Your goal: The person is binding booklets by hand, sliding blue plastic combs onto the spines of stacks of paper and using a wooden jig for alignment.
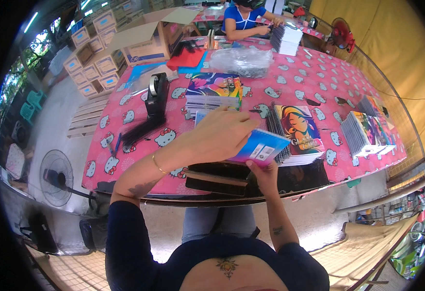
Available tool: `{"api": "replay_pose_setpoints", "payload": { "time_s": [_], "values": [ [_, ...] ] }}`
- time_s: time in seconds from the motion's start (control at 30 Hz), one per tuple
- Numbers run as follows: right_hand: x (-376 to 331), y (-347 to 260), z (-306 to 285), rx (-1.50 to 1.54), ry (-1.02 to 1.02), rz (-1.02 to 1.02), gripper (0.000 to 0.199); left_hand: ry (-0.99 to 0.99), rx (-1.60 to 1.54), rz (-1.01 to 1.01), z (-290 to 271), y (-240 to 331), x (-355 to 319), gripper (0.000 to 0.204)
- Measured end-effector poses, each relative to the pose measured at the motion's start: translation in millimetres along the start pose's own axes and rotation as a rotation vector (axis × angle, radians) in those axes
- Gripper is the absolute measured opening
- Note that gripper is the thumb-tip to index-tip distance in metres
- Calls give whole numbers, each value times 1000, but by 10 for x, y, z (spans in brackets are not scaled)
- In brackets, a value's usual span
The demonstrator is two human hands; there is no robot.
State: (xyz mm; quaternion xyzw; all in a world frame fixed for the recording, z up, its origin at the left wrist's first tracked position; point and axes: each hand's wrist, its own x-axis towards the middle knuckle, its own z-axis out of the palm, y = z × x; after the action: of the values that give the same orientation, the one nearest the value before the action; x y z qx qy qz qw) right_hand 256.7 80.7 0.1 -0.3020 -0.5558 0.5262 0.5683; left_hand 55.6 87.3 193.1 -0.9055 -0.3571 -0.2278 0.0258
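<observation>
Both hands held a blue notebook (258,148) above the table (314,80): left hand (222,136) fingers closed over it, right hand (266,174) pinching its lower edge, seemingly mid-check beside the stacked notebooks (297,131).

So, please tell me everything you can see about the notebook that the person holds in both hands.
The notebook is thin, with a glossy-looking cover that fades from blue to pale blue, and a white label patch near its lower edge. It is held tilted above the near edge of the pink table, apart from the stacks behind it. The left hand lies over its upper left part and hides it; the right hand grips its lower edge from below. Its binding cannot be seen.
</observation>
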Motion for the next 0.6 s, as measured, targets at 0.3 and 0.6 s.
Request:
{"api": "replay_pose_setpoints", "payload": {
  "time_s": [0.3, 0.6],
  "values": [
    [-5, -57, 177, -77, -88, -32, 55, 225, 238, -194, 730, -26, -1079, 50],
    [117, 94, 49, -256, -19, 12, 54, 571, -653, -816, 1224, -555, -1697, 50]
  ]
}}
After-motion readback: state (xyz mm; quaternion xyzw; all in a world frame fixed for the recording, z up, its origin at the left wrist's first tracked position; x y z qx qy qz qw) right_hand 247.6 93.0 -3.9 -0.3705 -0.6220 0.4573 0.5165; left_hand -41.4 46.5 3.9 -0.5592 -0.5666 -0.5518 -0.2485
